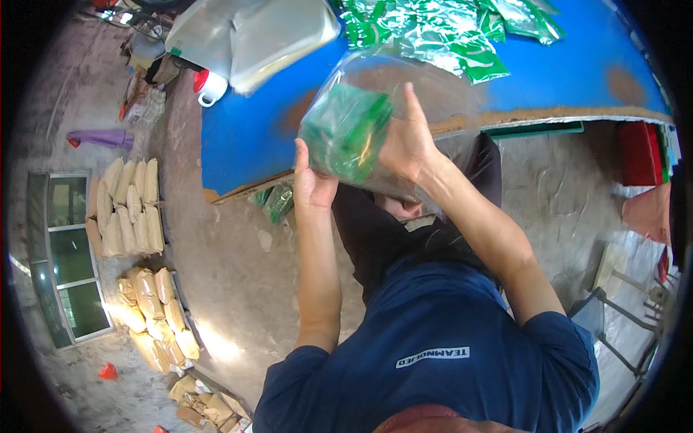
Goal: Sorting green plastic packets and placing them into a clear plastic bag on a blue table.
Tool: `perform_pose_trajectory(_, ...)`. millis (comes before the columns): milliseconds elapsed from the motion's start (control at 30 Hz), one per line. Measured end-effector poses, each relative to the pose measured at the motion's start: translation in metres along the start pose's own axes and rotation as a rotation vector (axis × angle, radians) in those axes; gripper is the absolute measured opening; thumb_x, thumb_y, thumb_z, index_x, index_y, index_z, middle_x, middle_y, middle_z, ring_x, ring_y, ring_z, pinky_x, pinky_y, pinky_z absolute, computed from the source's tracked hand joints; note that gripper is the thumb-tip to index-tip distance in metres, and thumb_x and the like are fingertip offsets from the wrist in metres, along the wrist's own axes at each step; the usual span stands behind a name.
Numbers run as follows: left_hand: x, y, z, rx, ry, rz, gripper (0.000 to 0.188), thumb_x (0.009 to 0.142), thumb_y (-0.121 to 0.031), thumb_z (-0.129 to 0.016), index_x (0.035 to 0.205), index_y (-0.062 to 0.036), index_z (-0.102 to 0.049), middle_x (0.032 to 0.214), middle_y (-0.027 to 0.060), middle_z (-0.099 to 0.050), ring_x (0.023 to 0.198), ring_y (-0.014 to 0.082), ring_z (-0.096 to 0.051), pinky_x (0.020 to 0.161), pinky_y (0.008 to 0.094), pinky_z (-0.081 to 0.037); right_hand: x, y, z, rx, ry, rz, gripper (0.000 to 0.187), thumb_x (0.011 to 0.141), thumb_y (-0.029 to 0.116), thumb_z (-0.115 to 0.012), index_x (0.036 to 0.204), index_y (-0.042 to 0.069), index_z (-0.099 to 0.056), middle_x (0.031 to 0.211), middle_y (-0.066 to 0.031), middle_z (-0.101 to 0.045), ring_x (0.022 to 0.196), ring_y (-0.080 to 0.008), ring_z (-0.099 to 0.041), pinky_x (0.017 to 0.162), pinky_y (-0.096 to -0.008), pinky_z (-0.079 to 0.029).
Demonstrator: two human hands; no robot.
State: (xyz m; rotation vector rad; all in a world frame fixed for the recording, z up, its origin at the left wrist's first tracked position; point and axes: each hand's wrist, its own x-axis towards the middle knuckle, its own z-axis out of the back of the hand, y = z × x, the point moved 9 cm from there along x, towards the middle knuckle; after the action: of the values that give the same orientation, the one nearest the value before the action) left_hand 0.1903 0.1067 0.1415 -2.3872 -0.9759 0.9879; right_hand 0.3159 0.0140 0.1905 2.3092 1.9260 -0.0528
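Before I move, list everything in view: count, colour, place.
Clear bag: one, transparent, between hands
Contents: count unclear, green, inside bag
Table: one, blue, ahead
Foil packets: several, green and silver, tabletop's back
Plastic sleeves: two piles, clear, tabletop's left
Container: one, red and white, tabletop left
Lower packets: some, green, below table
Sacks: many, tan, far left
Packages: many, brown, nearer left
Window: one, white-framed, far left
Bundle: one, purple, upper left
Bin: one, red, far right
Bucket: one, orange, far right
Shirt: one, navy, bottom
Left hand: one, bare, bag's left
Right hand: one, bare, bag's right
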Motion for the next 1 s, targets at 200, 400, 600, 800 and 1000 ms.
perform_pose_trajectory(200,-0.005,-0.002,-0.007,0.013,0.000,0.076,0.039,0.099,-0.020,-0.059,0.133,-0.0027,-0.053,0.134,0.0119,-0.058,0.124,0.0288,-0.054,0.108,0.0486,-0.043,0.017,-0.021,-0.001,-0.001,0.025,-0.073,0.069,0.094,0.060,-0.053,0.139,0.007,-0.049,0.142,-0.0106,-0.052,0.132,-0.0275,-0.046,0.114,-0.0498,-0.031)
perform_pose_trajectory(400,-0.018,-0.029,0.026,0.144,-0.055,0.049,0.040,0.099,-0.018,-0.058,0.134,-0.0004,-0.050,0.136,0.0151,-0.056,0.124,0.0316,-0.054,0.108,0.0501,-0.042,-0.009,-0.016,0.017,-0.231,-0.141,-0.242,0.046,0.105,0.032,-0.040,0.140,0.002,-0.040,0.138,-0.0184,-0.049,0.126,-0.0348,-0.049,0.109,-0.0527,-0.040)
perform_pose_trajectory(600,0.020,-0.071,0.017,0.374,0.015,0.105,0.046,0.096,-0.014,-0.063,0.137,0.0009,-0.047,0.135,0.0163,-0.057,0.122,0.0306,-0.055,0.107,0.0478,-0.042,0.032,-0.022,0.044,-0.504,-0.299,-0.063,0.035,0.100,0.021,-0.053,0.128,-0.001,-0.049,0.125,-0.0153,-0.056,0.112,-0.0289,-0.058,0.096,-0.0448,-0.050)
perform_pose_trajectory(800,-0.001,-0.156,-0.025,1.583,0.076,-1.076,0.035,0.095,-0.014,-0.064,0.127,-0.0012,-0.060,0.126,0.0174,-0.064,0.114,0.0247,-0.061,0.100,0.0375,-0.045,-0.089,-0.092,0.033,-0.965,0.210,-0.491,0.028,0.100,0.017,-0.058,0.118,-0.002,-0.063,0.100,-0.0063,-0.069,0.088,-0.0136,-0.067,0.080,-0.0294,-0.057)
perform_pose_trajectory(1000,0.034,-0.067,-0.086,2.185,0.421,-1.235,0.052,0.100,-0.037,-0.051,0.147,-0.0151,-0.044,0.155,0.0136,-0.037,0.143,0.0390,-0.030,0.117,0.0549,-0.019,-0.066,-0.001,-0.033,-1.351,0.243,-0.089,0.027,0.100,0.019,-0.060,0.116,-0.002,-0.064,0.096,-0.0068,-0.071,0.088,-0.0113,-0.064,0.079,-0.0275,-0.053)
